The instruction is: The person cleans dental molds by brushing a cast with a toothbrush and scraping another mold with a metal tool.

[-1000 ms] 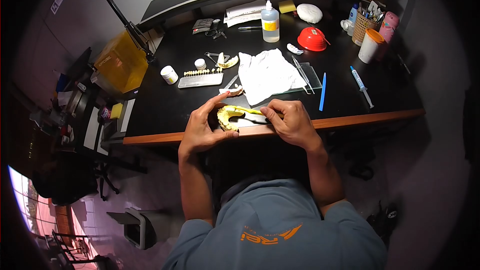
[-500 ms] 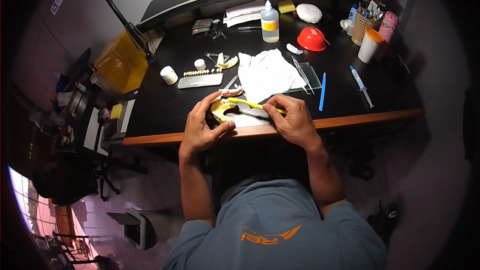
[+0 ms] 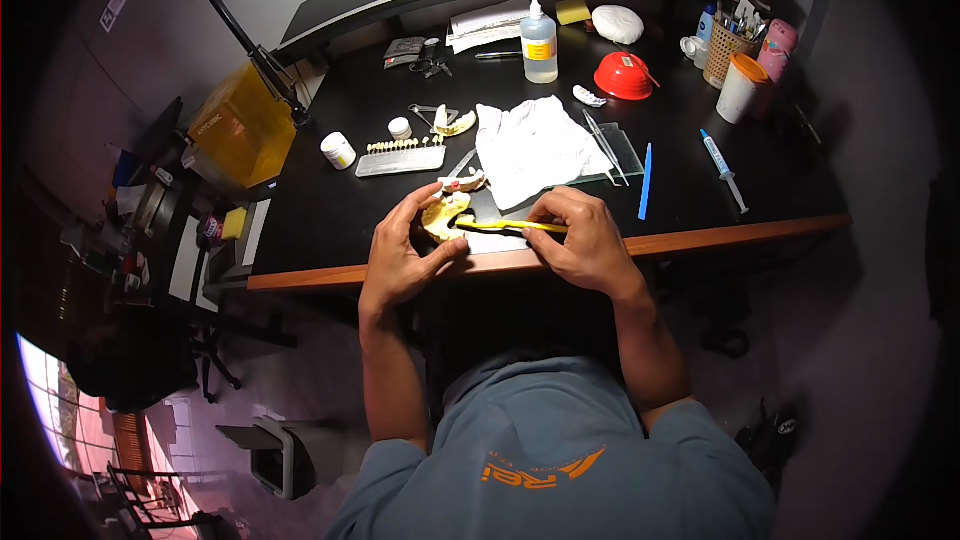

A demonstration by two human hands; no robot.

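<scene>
We've got left hand (image 3: pixel 402 255) gripping yellow dental cast (image 3: pixel 437 216) by near desk edge (image 3: pixel 720 238); right hand (image 3: pixel 584 242) pinching yellow brush (image 3: pixel 510 225), tip at cast's right side.

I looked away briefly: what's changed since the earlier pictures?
The yellow model in the left hand has shifted slightly away from the person and leftward since the first picture. Since the second, the head of the yellow brush in the right hand has moved nearer the person. Both hands keep their grip; the white cloth and syringe haven't moved.
</scene>
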